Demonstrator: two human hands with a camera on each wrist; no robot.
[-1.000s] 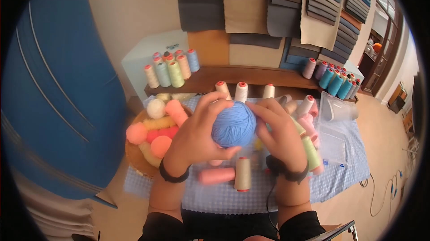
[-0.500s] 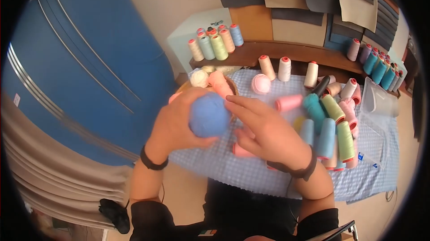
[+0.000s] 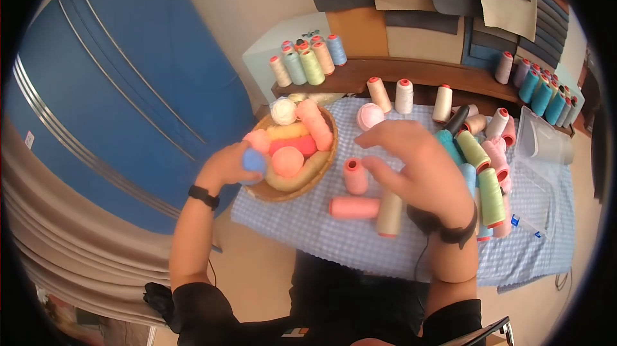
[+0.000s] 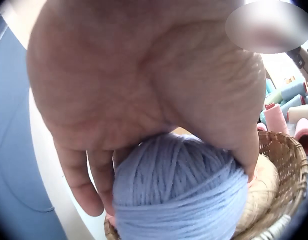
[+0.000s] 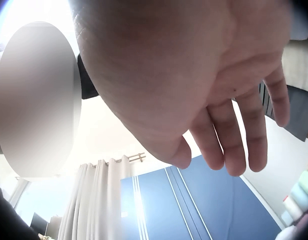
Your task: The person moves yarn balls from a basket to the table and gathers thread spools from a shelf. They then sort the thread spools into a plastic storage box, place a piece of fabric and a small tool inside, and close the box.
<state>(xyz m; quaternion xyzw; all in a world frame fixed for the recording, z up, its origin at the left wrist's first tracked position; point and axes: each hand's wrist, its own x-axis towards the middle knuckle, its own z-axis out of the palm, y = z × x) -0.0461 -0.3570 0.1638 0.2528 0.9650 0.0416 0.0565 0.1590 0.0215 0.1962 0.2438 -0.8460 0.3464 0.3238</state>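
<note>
My left hand (image 3: 222,167) grips a blue ball of yarn (image 3: 254,161) at the left side of a wicker basket (image 4: 296,160). In the left wrist view the fingers and thumb reach around the yarn ball, which hangs close over the basket. Inside the basket lie a cream yarn ball (image 3: 283,112), a coral yarn ball (image 3: 288,162) and several yellow, red and coral skeins. My right hand (image 3: 423,169) is held above the table with nothing in it, fingers loosely bent and spread. Near its fingertips stands a pink thread cone (image 3: 355,177).
A pink cone (image 3: 355,208) and a beige cone (image 3: 389,215) lie on the checked cloth (image 3: 308,230). Green, blue and pink cones crowd the right, beside a clear plastic box (image 3: 543,140). A pink yarn ball (image 3: 370,116) sits farther back, before a wooden shelf (image 3: 437,76).
The blue yarn ball was between both hands in front of me; the left hand has carried it left to the basket. The right hand has come away from it. The head view has turned left.
</note>
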